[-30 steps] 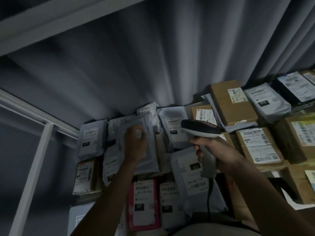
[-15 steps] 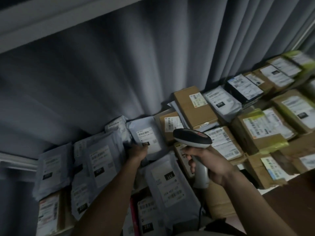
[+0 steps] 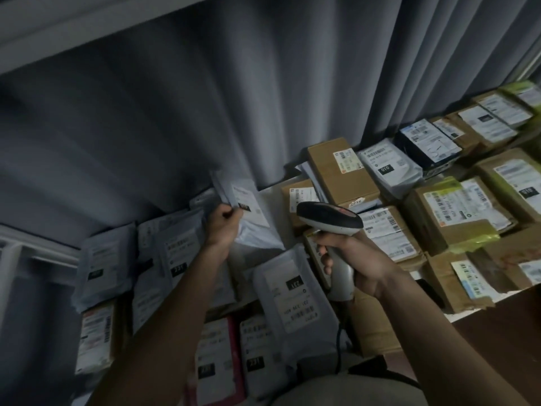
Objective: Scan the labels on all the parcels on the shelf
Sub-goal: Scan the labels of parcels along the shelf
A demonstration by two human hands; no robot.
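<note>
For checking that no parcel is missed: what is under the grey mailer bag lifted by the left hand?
Under the grey mailer bag, which the left hand grips, other grey mailer bags show. Anything directly below the bag stays covered.

This looks like a parcel depot or courier pickup storeroom. A shelf (image 3: 415,323) is packed with grey mailer bags (image 3: 295,291) and taped cardboard boxes (image 3: 341,168), each bearing a printed barcode label (image 3: 347,161). A corded handheld scanner (image 3: 329,219) points at them, and a grey curtain (image 3: 234,98) hangs behind.
</note>
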